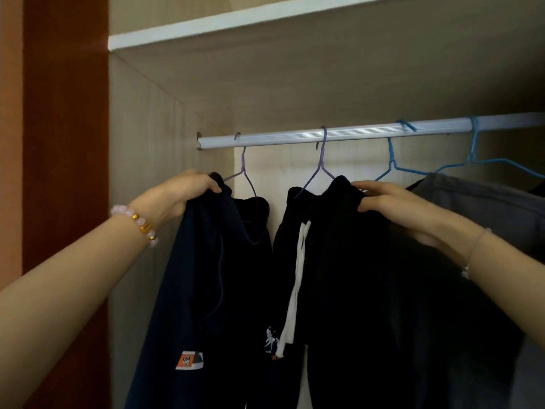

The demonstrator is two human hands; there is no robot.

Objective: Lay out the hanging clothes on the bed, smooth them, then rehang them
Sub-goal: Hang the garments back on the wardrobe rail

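Observation:
Inside an open wardrobe, dark clothes hang from a pale metal rail (295, 138). A navy garment (206, 276) with an orange patch near its hem hangs on a purple wire hanger (244, 172) at the left. My left hand (188, 193) grips the top edge of this navy garment. A black garment (339, 276) with a white stripe hangs on a second purple hanger (321, 166). My right hand (386, 199) pinches the black garment's top right shoulder.
A grey garment (486, 208) hangs on blue wire hangers (392, 163) at the right. A white shelf edge (236, 22) runs above the rail. The wardrobe's beige side wall (141, 143) and a red-brown door panel (65, 128) stand at the left.

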